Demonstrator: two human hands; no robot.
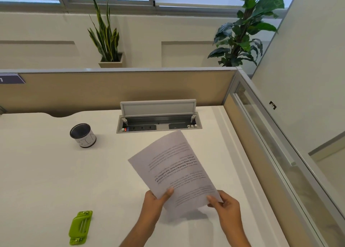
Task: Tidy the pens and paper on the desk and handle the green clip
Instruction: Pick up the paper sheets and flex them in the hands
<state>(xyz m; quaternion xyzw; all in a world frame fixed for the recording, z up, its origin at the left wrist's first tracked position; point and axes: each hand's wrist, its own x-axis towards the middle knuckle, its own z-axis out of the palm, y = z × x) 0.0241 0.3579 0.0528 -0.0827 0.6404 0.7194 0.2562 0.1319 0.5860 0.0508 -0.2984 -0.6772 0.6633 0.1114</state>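
A printed sheet of paper [173,168] is held up above the white desk [56,172], tilted, its text upside down to me. My left hand [155,202] pinches its near left edge and my right hand [224,204] pinches its near right corner. The green clip [80,227] lies flat on the desk at the front left, well apart from both hands. A round pen cup [83,134] with a dark rim stands upright at the back left; I see no pens in it or on the desk.
An open cable box [158,124] with sockets and a raised lid sits in the desk at the back centre. Beige partition walls [112,90] close the back, and a glass-topped partition [270,144] runs along the right. Two potted plants stand behind.
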